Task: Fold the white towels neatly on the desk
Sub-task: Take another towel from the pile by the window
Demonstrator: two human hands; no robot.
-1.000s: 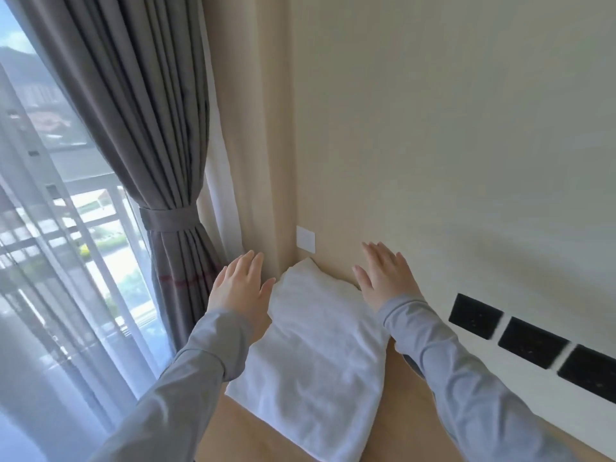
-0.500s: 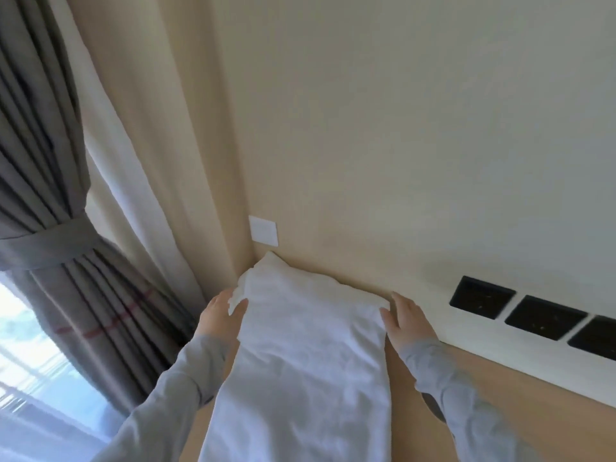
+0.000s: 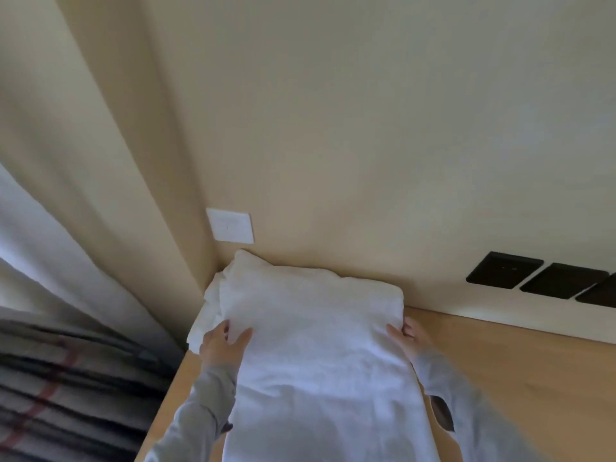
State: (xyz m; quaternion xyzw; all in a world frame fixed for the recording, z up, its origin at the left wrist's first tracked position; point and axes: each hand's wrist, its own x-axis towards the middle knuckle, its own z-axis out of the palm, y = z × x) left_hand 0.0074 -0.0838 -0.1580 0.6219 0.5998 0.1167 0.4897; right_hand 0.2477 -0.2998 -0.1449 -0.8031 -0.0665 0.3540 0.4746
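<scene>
A white towel [image 3: 310, 328], folded into a long thick strip, lies on the wooden desk [image 3: 506, 365] with its far end pushed into the corner against the wall. Looser layers stick out at its far left. My left hand [image 3: 222, 345] grips the towel's left edge, thumb on top and fingers against the lower layers. On the opposite edge my right hand [image 3: 409, 338] holds the towel, with its thumb on the cloth and its fingers curled at the side. Both sleeves are grey.
A white switch plate [image 3: 230, 226] sits on the wall just above the towel's far end. Black wall sockets [image 3: 505, 270] line the wall at the right. A grey curtain [image 3: 50, 378] hangs beyond the desk's left edge. Bare desk shows to the right of the towel.
Both hands came down from flat above the towel's far end to its two sides and took hold of the edges. The view swung right and down, away from the window.
</scene>
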